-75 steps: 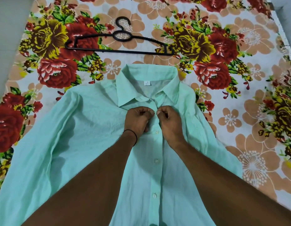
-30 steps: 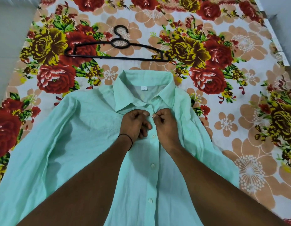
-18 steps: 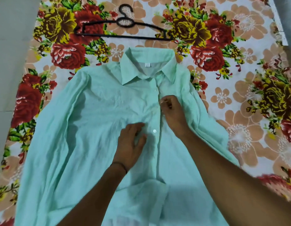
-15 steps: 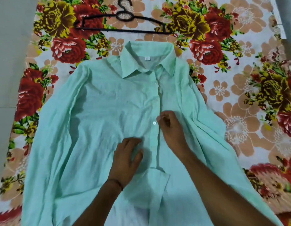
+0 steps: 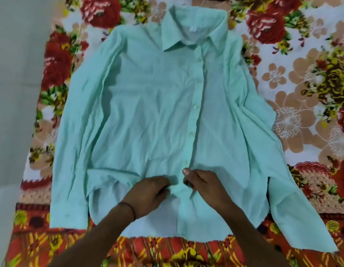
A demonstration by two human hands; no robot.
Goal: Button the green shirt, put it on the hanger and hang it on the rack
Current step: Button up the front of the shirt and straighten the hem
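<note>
A pale green shirt (image 5: 148, 105) with long sleeves is pictured spread front-up and creased on a floral sheet (image 5: 302, 83), its collar (image 5: 194, 26) laid at the far end and its hem near. The front is seen fastened down the middle by a row of pale buttons (image 5: 195, 107). Below the lowest, the panels are parted and paler inner cloth is exposed. The left sleeve (image 5: 71, 151) is laid straight beside the body, the right sleeve (image 5: 294, 218) angled out to the near right.

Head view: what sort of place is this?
Most likely a home, probably a bed or floor mattress: a floral bedsheet covers the surface, a green shirt lies spread on it, and plain pale floor, it seems, shows at the left.
</note>
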